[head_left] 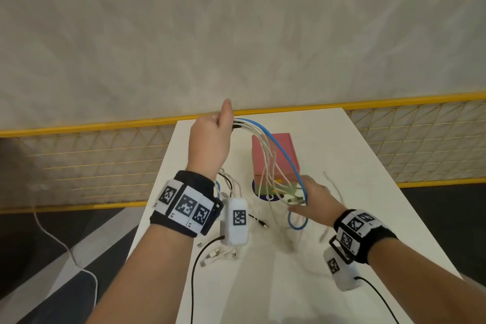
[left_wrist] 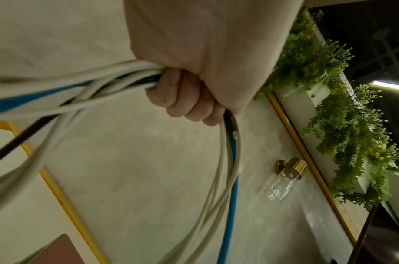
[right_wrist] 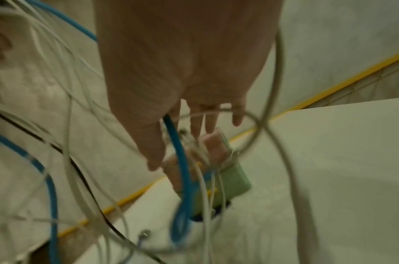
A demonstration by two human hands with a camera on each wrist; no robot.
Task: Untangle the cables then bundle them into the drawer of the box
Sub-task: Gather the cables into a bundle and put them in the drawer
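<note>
My left hand [head_left: 213,137] is raised above the table's far left and grips a bundle of white, blue and black cables [head_left: 252,126] in its fist. In the left wrist view its fingers [left_wrist: 189,100] curl round the twisted cables [left_wrist: 81,92]. The strands arc right and down in front of the pink box [head_left: 288,146], whose green lower part [right_wrist: 234,178] faces me. My right hand [head_left: 313,200] is held flat with straight fingers amid the hanging loops. The blue cable [right_wrist: 180,160] passes between its thumb and fingers [right_wrist: 194,116]. Loose plug ends [head_left: 215,255] lie on the table.
The box stands on a dark blue round mat [head_left: 265,196] on the white table [head_left: 368,192]. A yellow-framed mesh fence [head_left: 79,160] runs behind the table. Black cords from the wrist cameras trail over the near table edge [head_left: 194,271].
</note>
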